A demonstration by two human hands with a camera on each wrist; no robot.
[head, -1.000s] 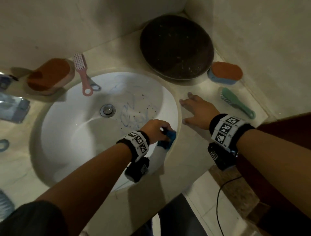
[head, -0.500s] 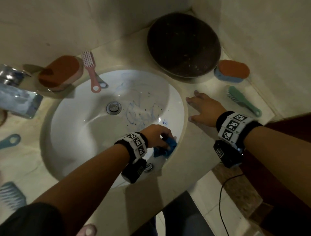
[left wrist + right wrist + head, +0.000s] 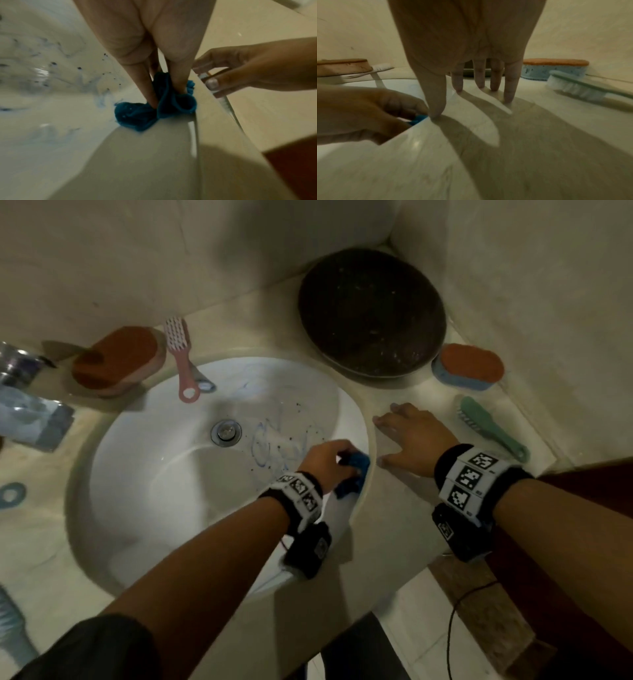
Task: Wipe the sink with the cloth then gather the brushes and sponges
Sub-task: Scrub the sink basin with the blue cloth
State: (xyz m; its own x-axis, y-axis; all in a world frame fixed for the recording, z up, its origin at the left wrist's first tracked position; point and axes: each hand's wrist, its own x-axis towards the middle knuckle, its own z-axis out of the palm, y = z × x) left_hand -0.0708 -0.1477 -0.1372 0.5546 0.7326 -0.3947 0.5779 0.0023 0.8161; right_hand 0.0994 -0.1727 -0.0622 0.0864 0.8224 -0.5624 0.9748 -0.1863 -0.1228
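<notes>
My left hand [image 3: 329,462] grips a crumpled blue cloth [image 3: 354,470] [image 3: 154,108] against the right inner wall of the white sink [image 3: 154,491], just under the rim. Blue scribbles and dark specks [image 3: 281,443] mark the basin beside the drain [image 3: 226,433]. My right hand [image 3: 411,436] [image 3: 471,86] rests flat on the counter with fingers spread, right of the rim. A pink brush [image 3: 181,354] and an orange sponge [image 3: 118,361] lie at the back left. A green brush [image 3: 489,426] [image 3: 583,88] and an orange-and-blue sponge [image 3: 469,366] [image 3: 554,69] lie at the right.
A dark round pan [image 3: 371,313] leans in the back corner. A metal tap [image 3: 20,371] stands at the left edge. A blue ring-ended handle [image 3: 12,494] and a pale blue brush [image 3: 10,631] lie on the left counter. Walls close in behind and to the right.
My left hand and the cloth stay near the sink's right rim, shifting only slightly. The right hand stays flat on the counter. The head view has shifted a little.
</notes>
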